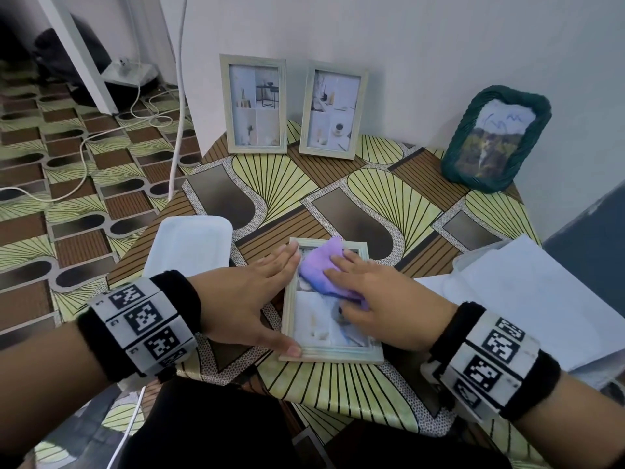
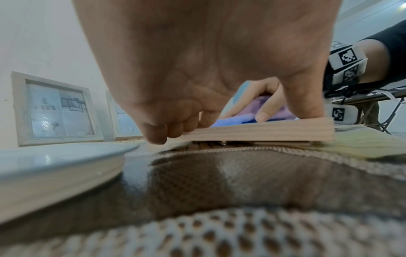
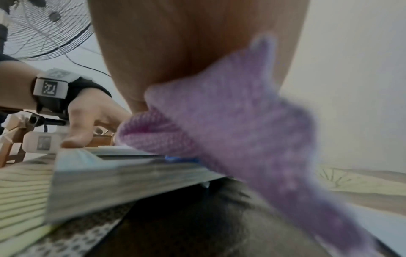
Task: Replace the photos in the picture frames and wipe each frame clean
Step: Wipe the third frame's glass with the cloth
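The pale frame [image 1: 333, 352] lies flat, long axis running away from me, my left hand [image 1: 247, 301] bracing its left rail with straight fingers, my right hand [image 1: 378, 296] pressing the purple cloth [image 1: 319, 270] flat on its far half; nearer glass unwiped, I judge.

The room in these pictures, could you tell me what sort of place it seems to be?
Probably a room in a home: a small table with a patterned cover stands against a plain wall, matching patterned flooring is strewn with white cables, and a standing fan is nearby.
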### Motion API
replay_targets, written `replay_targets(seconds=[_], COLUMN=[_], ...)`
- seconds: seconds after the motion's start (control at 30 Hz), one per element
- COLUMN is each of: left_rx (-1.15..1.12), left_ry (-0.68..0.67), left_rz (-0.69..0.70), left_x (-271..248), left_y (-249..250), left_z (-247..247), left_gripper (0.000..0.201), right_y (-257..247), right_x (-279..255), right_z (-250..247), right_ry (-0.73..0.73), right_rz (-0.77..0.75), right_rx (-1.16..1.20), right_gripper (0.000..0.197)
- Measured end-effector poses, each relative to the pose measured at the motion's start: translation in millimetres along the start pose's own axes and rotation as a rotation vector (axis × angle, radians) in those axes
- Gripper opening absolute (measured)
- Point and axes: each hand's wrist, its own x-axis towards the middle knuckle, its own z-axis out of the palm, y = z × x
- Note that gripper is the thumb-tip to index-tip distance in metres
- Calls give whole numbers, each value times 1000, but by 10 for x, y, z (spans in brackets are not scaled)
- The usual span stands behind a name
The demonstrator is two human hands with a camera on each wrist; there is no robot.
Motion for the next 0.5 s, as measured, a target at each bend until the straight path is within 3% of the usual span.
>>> replay_targets(seconds=[0.17,0.3,0.4,0.5], left_rx=[0,-8,-17,-24], left_ry=[-6,-2,2,9], left_rz=[-8,-8,-9,-9], left_x=[-6,-19,-26,-28], left_y=[8,15,24,26], left_z=[-11,-15,-16,-15], left_gripper=[129,129,129,130], right_y=[51,20,46,16], right_x=[-196,-208,-140,-74], right_z=[-15,-91,-149,-121], right_ry=[182,482,494,294], right_rz=[13,-18,82,124], right_rx=[237,86,-118,-231], right_gripper=[55,48,48,56])
